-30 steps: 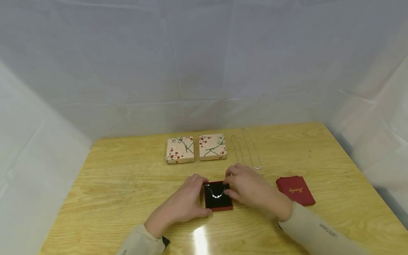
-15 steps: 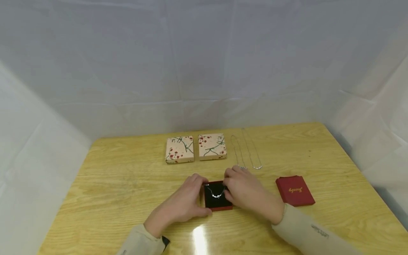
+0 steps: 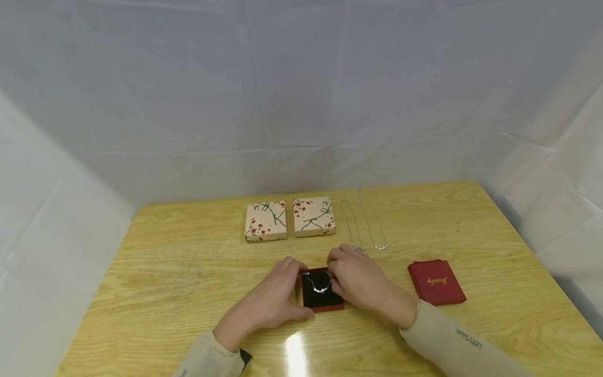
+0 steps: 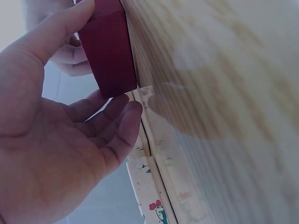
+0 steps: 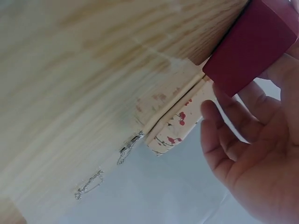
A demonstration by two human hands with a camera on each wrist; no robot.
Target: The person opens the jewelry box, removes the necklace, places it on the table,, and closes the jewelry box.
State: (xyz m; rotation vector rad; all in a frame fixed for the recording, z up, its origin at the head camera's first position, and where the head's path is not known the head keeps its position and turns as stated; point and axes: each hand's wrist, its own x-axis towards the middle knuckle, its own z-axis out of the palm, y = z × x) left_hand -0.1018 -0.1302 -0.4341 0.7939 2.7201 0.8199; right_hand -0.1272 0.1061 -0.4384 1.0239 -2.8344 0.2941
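Observation:
A red jewelry box base [image 3: 324, 309] with a black insert lies on the table between both hands. On the insert a silver necklace [image 3: 322, 290] hangs in a curve, its beaded part in the middle. My left hand [image 3: 278, 298] grips the box's left side, thumb at the near corner and fingers at the far one. In the left wrist view the thumb lies on the box [image 4: 110, 51]. My right hand [image 3: 360, 280] pinches with thumb and forefinger at the necklace's right end, at the box's far right corner; the fingertips are partly hidden. In the right wrist view other fingers hang beside the box [image 5: 250, 49].
The box's red lid [image 3: 437, 283], with gold lettering, lies to the right. Behind stand two flower-patterned boxes [image 3: 266, 221], side by side. Two more silver necklaces [image 3: 380, 247] are laid out lengthwise beside them. White sheets [image 3: 301, 104] enclose the wooden table [image 3: 165, 272].
My right hand has shifted slightly left over the box's right edge, its thumb and fingers closer together. The left hand and the box have stayed in place.

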